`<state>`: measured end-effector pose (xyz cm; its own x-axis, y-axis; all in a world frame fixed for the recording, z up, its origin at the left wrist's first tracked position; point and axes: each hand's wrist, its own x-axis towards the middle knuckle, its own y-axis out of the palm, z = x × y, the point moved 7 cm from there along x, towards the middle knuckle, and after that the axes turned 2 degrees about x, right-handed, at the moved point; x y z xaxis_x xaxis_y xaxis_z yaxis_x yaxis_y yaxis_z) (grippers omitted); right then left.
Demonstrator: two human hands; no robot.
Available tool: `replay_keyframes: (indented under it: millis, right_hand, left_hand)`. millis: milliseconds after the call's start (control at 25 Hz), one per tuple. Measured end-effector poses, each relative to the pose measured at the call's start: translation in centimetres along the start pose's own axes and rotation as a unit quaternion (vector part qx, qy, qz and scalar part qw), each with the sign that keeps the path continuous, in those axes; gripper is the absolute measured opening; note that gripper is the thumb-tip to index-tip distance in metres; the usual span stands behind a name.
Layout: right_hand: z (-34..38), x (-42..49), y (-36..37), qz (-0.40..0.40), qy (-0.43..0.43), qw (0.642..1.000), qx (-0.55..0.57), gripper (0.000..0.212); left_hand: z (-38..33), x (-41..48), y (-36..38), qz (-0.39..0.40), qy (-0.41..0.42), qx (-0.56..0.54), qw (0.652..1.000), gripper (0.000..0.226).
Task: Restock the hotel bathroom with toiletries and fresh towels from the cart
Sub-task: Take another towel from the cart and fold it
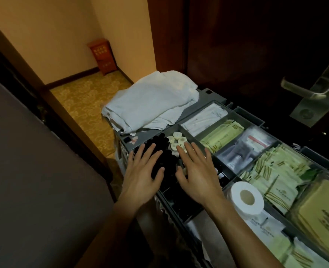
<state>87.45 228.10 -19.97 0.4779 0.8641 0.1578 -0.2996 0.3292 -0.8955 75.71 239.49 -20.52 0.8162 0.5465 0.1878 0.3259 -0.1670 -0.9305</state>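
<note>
A grey cart (253, 118) with many compartments is seen beside a dark door. At its far end a pile of white towels (150, 101) is laid, folded loosely, well beyond the fingertips of both hands.

The left hand (142, 173) and the right hand (196, 171) are held side by side, palms down, with a narrow gap between the thumbs. The fingers of both are straight and spread, and nothing is gripped. Whether the bottles below are touched by them cannot be told.

To the right of the right hand, compartments filled with pale green packets (221, 136) are seen. A roll of toilet paper (246, 198) is placed just beside the right wrist.

Under the left hand, a group of small bottles with black caps (160, 141) is stood in a near compartment. Just beyond the right fingertips, some small white round pieces (176, 139) are kept in the same compartment.
</note>
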Motion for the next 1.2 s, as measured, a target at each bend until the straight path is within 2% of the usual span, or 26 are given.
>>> replay_keyframes:
  millis: [200, 360, 520, 600, 880, 1000, 1120, 1200]
  right_hand:
    - [-0.3, 2.3, 0.3, 0.017, -0.011, 1.000, -0.015, 0.064]
    - [-0.5, 7.4, 1.9, 0.022, -0.008, 0.999, -0.029, 0.064]
    - [0.9, 14.2, 5.3, 0.053, 0.006, 0.998, -0.020, 0.064]
    - [2.1, 18.0, 6.9, 0.053, 0.002, 0.999, -0.008, 0.063]
    - [5.1, 26.8, 10.9, 0.062, 0.008, 0.998, 0.016, 0.061]
    - [5.7, 29.1, 12.4, 0.080, 0.012, 0.997, 0.005, 0.071]
    - [6.5, 31.1, 14.3, 0.120, 0.015, 0.992, -0.041, 0.090]
    - [6.9, 32.0, 15.6, 0.142, 0.015, 0.986, -0.083, 0.093]
  left_hand:
    - [1.5, 1.4, -0.1, -0.006, -0.004, 0.004, 1.000, 0.053]
    - [4.9, 6.2, 0.1, -0.004, -0.005, 0.021, 1.000, 0.052]
    - [9.6, 11.4, 0.0, -0.010, 0.027, 0.016, 0.999, 0.054]
    - [12.6, 13.7, 0.0, -0.022, 0.018, 0.006, 1.000, 0.054]
    - [20.4, 20.4, 0.5, 0.014, -0.007, -0.024, 1.000, 0.047]
    - [22.7, 22.3, 0.8, 0.027, -0.037, -0.038, 0.998, 0.045]
    - [25.3, 23.5, 1.3, 0.054, -0.060, -0.054, 0.995, 0.051]
    - [26.8, 23.4, 1.6, 0.065, -0.067, -0.067, 0.993, 0.057]
